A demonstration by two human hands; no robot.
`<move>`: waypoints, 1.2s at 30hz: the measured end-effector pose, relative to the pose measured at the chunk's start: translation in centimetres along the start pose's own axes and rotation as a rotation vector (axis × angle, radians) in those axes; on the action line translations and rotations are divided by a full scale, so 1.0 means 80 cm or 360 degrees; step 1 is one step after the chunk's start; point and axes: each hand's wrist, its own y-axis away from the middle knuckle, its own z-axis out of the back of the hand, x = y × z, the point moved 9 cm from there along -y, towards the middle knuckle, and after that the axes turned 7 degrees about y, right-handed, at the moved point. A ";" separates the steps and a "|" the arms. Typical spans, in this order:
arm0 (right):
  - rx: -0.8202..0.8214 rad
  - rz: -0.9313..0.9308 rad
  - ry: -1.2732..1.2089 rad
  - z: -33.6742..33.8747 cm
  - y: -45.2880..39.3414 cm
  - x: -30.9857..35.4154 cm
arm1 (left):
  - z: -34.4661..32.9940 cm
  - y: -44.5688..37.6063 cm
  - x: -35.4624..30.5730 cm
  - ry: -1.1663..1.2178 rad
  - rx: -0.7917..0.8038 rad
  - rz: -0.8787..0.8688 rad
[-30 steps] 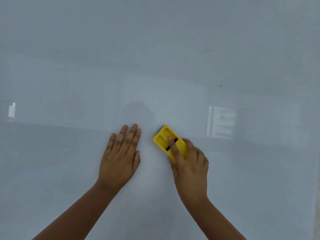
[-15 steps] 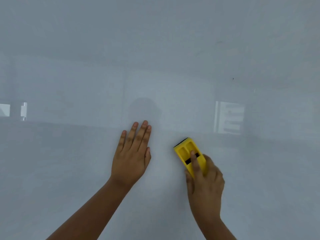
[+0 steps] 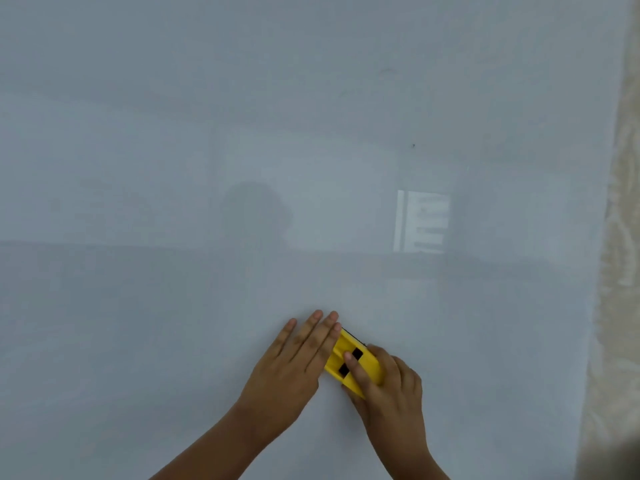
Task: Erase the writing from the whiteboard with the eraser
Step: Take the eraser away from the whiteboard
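Note:
The whiteboard (image 3: 242, 133) fills almost the whole view, and no clear writing shows on it, only a tiny dark speck (image 3: 413, 145) and faint smudges. A yellow eraser (image 3: 343, 358) with black slots lies flat against the board low in the middle. My right hand (image 3: 388, 393) grips it from the lower right, index finger laid across its back. My left hand (image 3: 294, 365) presses flat on the board, fingers together, its fingertips touching the eraser's left edge.
The board's right edge runs down the right side, with a beige patterned surface (image 3: 620, 271) beyond it. A bright window reflection (image 3: 420, 221) and the dim reflection of a head (image 3: 254, 209) show on the glossy board.
The view has shifted, so the board's right edge now shows. My right hand has slid the eraser left against my left hand's fingers; half a second ago a gap lay between them.

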 end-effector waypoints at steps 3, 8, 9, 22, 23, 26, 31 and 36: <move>0.0068 -0.0009 -0.0035 0.000 -0.010 -0.015 | 0.004 -0.028 -0.015 0.0041 -0.0020 -0.0073; 0.0186 0.0073 -0.0016 0.007 -0.025 -0.043 | 0.000 -0.075 -0.063 0.0045 0.0124 -0.0313; 0.0223 0.0079 -0.0009 0.009 -0.027 -0.055 | 0.000 -0.085 -0.070 0.0078 0.0105 -0.0297; 0.0765 -0.0038 0.0171 0.098 0.054 -0.273 | -0.052 -0.185 -0.280 0.0809 0.0143 -0.0381; 0.0814 -0.0085 0.0263 0.111 0.068 -0.297 | -0.053 -0.195 -0.311 0.0888 0.0163 -0.0411; 0.0955 -0.0227 0.0465 0.144 0.112 -0.357 | -0.049 -0.216 -0.390 0.1097 0.0201 -0.0470; 0.1198 -0.0592 0.0613 0.207 0.202 -0.448 | -0.024 -0.233 -0.515 0.1461 0.0172 -0.0573; 0.1340 -0.0874 0.0742 0.279 0.277 -0.497 | 0.003 -0.236 -0.621 0.1753 0.0380 -0.0643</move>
